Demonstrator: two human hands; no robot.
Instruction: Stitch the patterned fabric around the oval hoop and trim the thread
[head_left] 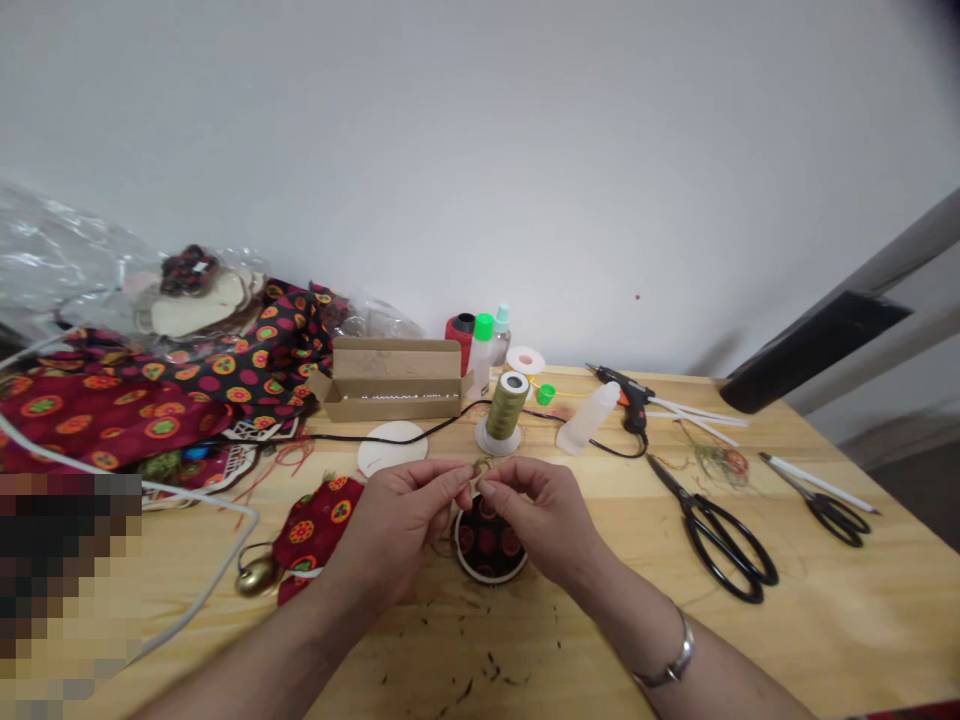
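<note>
My left hand and my right hand meet over the middle of the wooden table, fingertips pinched together on a thin olive-green thread. Just under them lies a round disc covered in dark red patterned fabric. A spool of olive thread stands upright on a white base right behind the hands. A red patterned fabric piece lies beside my left wrist.
Large black scissors and smaller scissors lie at right, near a glue gun and a tipped plastic bottle. An open cardboard box, small bottles, a white disc and piled patterned fabric fill the back and left.
</note>
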